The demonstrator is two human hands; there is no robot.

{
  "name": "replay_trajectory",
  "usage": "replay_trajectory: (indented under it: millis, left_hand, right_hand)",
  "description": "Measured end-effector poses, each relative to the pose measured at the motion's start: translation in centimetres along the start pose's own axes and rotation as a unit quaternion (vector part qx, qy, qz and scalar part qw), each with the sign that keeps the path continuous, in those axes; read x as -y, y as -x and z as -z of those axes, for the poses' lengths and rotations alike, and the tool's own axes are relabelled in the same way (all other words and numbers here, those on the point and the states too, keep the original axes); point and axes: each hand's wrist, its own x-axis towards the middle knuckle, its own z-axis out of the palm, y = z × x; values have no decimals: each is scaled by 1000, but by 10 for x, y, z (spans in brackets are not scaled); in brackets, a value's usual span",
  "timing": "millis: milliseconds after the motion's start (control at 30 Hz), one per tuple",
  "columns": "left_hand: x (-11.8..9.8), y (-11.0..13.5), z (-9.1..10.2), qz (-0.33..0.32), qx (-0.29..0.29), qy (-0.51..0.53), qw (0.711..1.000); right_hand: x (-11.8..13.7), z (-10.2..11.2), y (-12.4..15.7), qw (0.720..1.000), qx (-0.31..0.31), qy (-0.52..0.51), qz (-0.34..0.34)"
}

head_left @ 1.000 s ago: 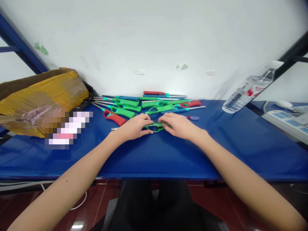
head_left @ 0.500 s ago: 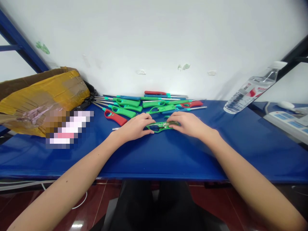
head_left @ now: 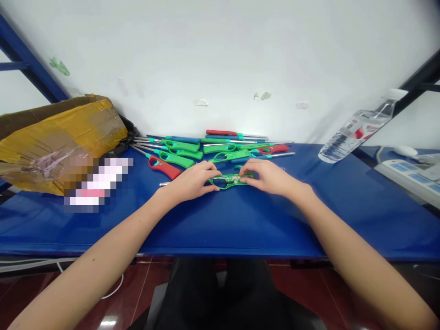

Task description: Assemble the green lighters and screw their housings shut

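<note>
At the far left, a cardboard box (head_left: 58, 137) wrapped in yellow tape lies on its side on the blue surface (head_left: 220, 224); what it holds cannot be seen. To its right, against the far wall, a pile of long-nosed lighters (head_left: 213, 147) with green, blue and red handles lies loose, most of them running left to right, and a red-handled lighter (head_left: 165, 168) lies at the near left edge of the pile. Just nearer than the pile, the left hand (head_left: 189, 183) rests palm down with its fingers curled together, pinching the left part of a green lighter (head_left: 228, 181) that lies flat on the surface at the centre. The lighter's long axis runs left to right; its thin metal nose points left, sticking out past the left hand, and its handle end is to the right. The right hand (head_left: 271, 176) is also palm down, fingertips drawn together and pinching the handle end. Farther right, a clear plastic bottle (head_left: 354, 133) with a red label leans tilted, cap up and to the right; its fill cannot be told. A white power strip (head_left: 409, 176) lies at the far right.
</note>
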Motion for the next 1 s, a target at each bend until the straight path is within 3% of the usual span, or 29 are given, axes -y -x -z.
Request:
replay_trajectory:
  millis: [1000]
  left_hand:
    - [-1, 0, 1, 3, 3, 6, 1000]
  right_hand:
    - [5, 4, 2, 999, 16, 27, -15]
